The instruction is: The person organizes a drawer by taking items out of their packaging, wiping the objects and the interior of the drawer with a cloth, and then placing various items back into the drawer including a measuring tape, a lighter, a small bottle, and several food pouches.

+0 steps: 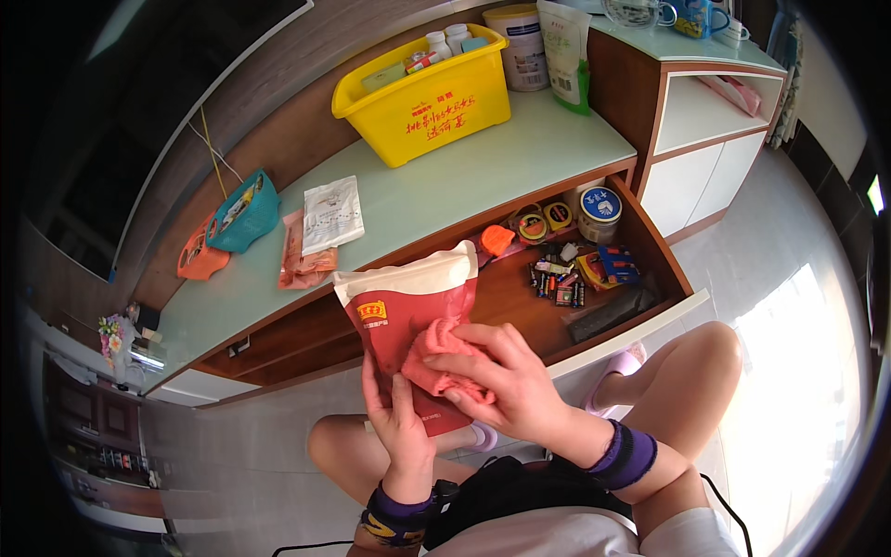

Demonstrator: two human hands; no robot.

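My left hand (400, 411) holds a red pouch with a cream top edge (376, 334) by its lower left side, thumb in front. Against the front of the pouch, my right hand (508, 383) presses a bunched coral-red cloth (445, 355). Beyond the hands an open wooden drawer (508, 299) holds batteries (560, 282), an orange tape measure (497, 240), yellow rolled tapes (532, 227), a jar with a blue lid (600, 205) and a dark item in a clear bag (609, 317).
On the glass-topped cabinet (418, 202) stand a yellow bin of bottles and boxes (445, 104), a white tub (518, 45), a green-white pouch (565, 59), a white packet (333, 212) on pink packets (299, 268), and teal (250, 219) and orange baskets (205, 257). The drawer front (633, 331) juts near my knees.
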